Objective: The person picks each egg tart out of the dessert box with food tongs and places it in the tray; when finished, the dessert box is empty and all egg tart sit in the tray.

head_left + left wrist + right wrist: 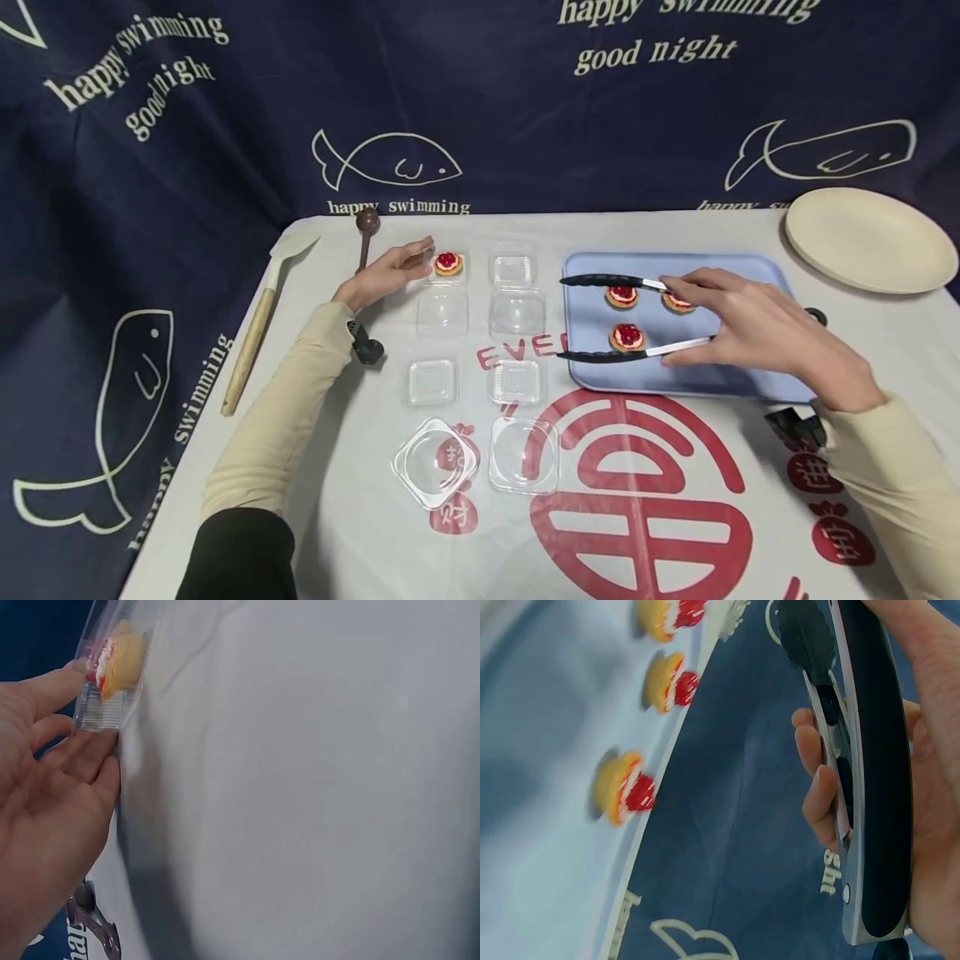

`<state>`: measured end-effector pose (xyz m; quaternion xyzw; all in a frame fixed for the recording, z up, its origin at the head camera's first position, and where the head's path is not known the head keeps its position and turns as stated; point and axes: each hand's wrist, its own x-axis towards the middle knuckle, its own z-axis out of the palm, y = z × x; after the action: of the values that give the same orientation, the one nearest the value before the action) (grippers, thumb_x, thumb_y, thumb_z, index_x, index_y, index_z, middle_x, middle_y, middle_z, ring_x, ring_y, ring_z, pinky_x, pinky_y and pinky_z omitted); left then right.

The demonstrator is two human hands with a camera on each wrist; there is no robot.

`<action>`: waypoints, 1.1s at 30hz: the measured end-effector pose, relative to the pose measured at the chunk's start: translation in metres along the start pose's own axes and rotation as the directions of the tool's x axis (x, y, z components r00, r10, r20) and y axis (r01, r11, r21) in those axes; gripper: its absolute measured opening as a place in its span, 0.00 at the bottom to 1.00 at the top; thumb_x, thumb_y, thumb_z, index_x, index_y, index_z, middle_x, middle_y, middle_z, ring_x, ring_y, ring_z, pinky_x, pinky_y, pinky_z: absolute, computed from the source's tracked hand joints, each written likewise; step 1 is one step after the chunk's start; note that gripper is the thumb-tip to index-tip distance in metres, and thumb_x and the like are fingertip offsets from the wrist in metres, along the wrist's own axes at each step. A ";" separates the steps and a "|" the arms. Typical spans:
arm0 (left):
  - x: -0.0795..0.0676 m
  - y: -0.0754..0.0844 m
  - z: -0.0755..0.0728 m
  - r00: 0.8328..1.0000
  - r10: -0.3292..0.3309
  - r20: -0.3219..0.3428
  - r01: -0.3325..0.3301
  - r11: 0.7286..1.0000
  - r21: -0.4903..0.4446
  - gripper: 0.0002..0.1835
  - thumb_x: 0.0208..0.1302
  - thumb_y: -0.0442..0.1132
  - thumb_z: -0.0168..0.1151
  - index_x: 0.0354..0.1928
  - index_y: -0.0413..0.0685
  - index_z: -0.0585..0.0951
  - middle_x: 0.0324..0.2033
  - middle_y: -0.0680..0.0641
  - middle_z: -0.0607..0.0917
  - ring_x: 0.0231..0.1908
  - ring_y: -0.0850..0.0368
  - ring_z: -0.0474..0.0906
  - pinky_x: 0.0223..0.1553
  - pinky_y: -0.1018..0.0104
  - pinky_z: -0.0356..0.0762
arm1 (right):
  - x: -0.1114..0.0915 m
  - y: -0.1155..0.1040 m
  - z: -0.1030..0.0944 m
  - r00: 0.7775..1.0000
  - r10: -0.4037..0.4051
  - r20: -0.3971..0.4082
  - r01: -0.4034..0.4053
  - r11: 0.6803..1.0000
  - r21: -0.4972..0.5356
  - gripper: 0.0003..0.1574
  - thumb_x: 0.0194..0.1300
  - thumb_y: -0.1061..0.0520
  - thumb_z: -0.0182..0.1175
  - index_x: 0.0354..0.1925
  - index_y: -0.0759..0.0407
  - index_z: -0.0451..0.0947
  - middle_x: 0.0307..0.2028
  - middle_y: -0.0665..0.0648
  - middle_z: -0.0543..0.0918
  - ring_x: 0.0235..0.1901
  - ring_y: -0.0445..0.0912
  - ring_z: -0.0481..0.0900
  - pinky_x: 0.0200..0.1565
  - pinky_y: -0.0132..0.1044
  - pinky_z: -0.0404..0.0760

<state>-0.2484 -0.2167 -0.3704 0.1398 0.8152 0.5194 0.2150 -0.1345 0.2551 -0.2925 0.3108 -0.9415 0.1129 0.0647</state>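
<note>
My left hand [386,273] grips the side of a clear plastic box [101,712] at the table's far left, thumb and fingers on its wall. Inside that box sits a small tart [447,264] with a red topping and white cream. My right hand [750,325] holds metal tongs [611,281] with black tips, their arms spread apart above a light blue tray [720,375]. Between and beneath the tong arms, similar tarts [627,337] lie on the tray; the right hand partly hides one. The right wrist view shows the tongs' black handle [877,772] against the palm.
Several clear hinged boxes [516,382] lie with lids folded back in two columns left of the tray. A beige plate [870,242] stands at the back right. At the left lie a wooden-handled spatula [258,337] and a brown spoon [367,223]. A dark curtain [525,125] hangs behind.
</note>
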 end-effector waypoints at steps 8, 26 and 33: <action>0.000 0.000 -0.002 1.000 -0.005 0.022 0.004 1.000 0.010 0.35 0.74 0.35 0.51 0.76 0.39 0.49 0.76 0.42 0.48 0.75 0.45 0.47 0.74 0.54 0.49 | 0.064 -0.016 0.000 0.997 0.022 0.069 -0.025 0.999 0.035 0.63 0.38 0.29 0.76 0.66 0.60 0.71 0.57 0.62 0.76 0.42 0.51 0.80 0.36 0.50 0.79; 0.001 -0.002 0.000 0.999 0.010 0.039 -0.009 1.000 -0.009 0.37 0.73 0.33 0.51 0.76 0.38 0.46 0.76 0.40 0.48 0.75 0.46 0.47 0.74 0.55 0.50 | 0.200 -0.046 0.028 0.968 -0.062 0.242 0.065 0.998 -0.004 0.52 0.49 0.31 0.71 0.65 0.56 0.73 0.53 0.58 0.80 0.35 0.50 0.79 0.22 0.40 0.68; 0.001 -0.001 -0.001 0.999 0.013 0.041 -0.013 1.000 -0.012 0.36 0.73 0.33 0.50 0.76 0.38 0.46 0.76 0.41 0.47 0.75 0.47 0.46 0.73 0.56 0.51 | 0.218 -0.059 0.031 0.960 -0.063 0.271 0.069 0.998 -0.012 0.47 0.47 0.32 0.72 0.59 0.55 0.79 0.57 0.56 0.81 0.23 0.48 0.75 0.20 0.38 0.63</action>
<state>-0.2492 -0.2173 -0.3711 0.1545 0.8065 0.5226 0.2293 -0.2749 0.0766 -0.2707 0.3539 -0.9318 0.0570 -0.0576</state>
